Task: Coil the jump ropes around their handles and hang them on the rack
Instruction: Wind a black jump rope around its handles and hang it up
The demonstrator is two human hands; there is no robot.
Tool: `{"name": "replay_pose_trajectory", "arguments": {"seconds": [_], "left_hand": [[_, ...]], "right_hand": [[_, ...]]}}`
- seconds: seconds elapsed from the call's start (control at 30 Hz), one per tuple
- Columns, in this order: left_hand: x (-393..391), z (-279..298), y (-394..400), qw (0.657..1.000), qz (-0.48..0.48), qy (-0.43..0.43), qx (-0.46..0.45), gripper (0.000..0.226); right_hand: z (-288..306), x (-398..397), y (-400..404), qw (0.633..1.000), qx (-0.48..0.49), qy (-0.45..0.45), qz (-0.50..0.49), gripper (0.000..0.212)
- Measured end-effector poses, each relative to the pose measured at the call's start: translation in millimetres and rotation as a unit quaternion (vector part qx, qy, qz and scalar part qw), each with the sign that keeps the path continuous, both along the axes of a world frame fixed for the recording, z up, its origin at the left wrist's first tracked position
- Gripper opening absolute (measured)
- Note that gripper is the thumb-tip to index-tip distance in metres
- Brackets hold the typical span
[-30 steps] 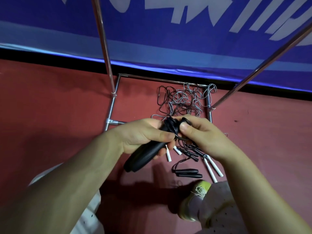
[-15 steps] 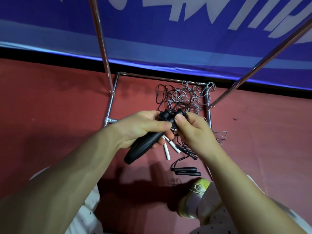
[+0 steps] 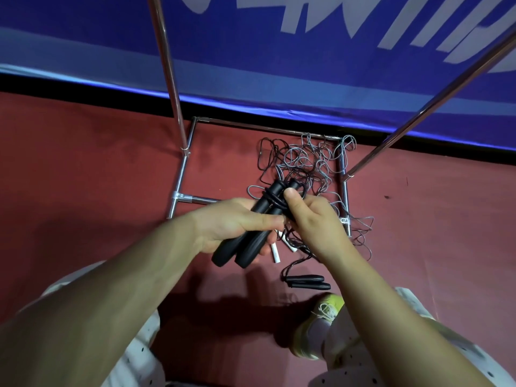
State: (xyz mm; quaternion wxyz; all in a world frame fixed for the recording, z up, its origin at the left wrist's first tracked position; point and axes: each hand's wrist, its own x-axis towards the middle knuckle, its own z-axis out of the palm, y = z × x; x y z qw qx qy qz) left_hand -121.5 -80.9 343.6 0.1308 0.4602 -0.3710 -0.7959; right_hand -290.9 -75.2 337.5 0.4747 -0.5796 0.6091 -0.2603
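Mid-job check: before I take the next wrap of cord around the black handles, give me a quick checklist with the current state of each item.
1. Held black handles side by side in the left hand: ok.
2. Right hand pinching the cord against the handles: ok.
3. Wraps already on the handles near their top: ok, a few turns show.
4. Trailing cord free of the rope pile on the floor: cannot tell.
5. Rack upright pole within view for hanging: ok.
6. Spare black handles lying clear of the hands: ok.

Matt black handles (image 3: 252, 233), shiny metal rack (image 3: 178, 180), matt red floor (image 3: 83, 169).
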Motion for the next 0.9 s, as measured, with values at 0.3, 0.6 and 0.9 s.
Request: {"name": "replay_pose_trajectory", "arguments": {"seconds": [0.3, 0.6, 0.9], "left_hand": [[-11, -4, 4, 0.994, 0.048, -0.093, 0.016, 0.050], [-19, -23, 2, 0.984, 0.118, -0.120, -0.057, 0.034], [-1, -16, -12, 0.964, 0.132, -0.153, -0.175, 0.033]], "right_hand": [[6, 6, -1, 0.982, 0.049, 0.181, -0.008, 0.063], [4, -1, 0, 0.990, 0.102, 0.095, 0.018, 0.065], [21, -29, -7, 0.981, 0.021, 0.163, 0.105, 0.027]]}}
